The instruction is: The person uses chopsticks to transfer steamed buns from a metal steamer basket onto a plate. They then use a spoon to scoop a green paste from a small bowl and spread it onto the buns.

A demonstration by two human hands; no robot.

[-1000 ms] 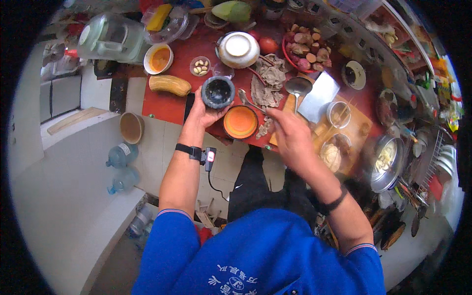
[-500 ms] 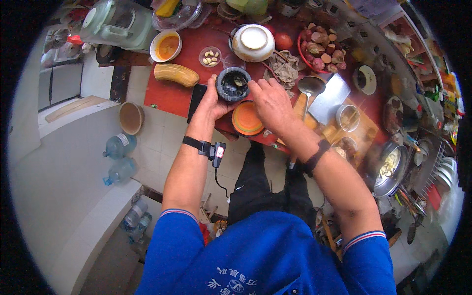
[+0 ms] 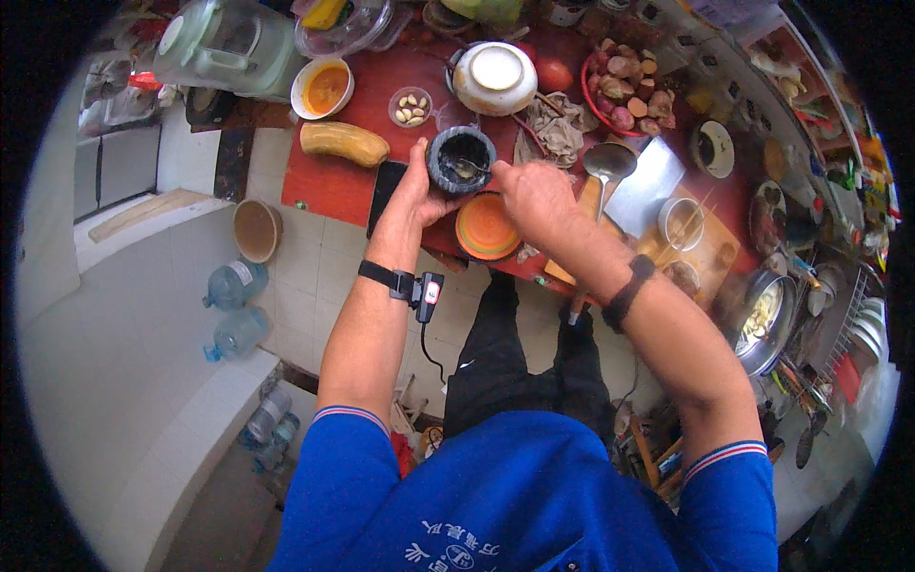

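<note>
My left hand is closed around the side of a small dark stone mortar, lifted off the table near its front edge and tipped a little so its inside shows. Wet, dark residue coats the inner wall. Fingers bunched, my right hand grips a small metal spoon whose end dips into the mortar; the handle is mostly hidden by the fingers. Just below the mortar is a round orange dish with a striped rim.
On the red table are a piece of squash, a bowl of orange liquid, peeled garlic cloves, a white pot, a ladle, a cleaver and a red basket of shallots.
My right hand has shifted slightly right, and the spoon sits lower inside the mortar. The left hand keeps its hold, with the mortar moved a little to the right.
</note>
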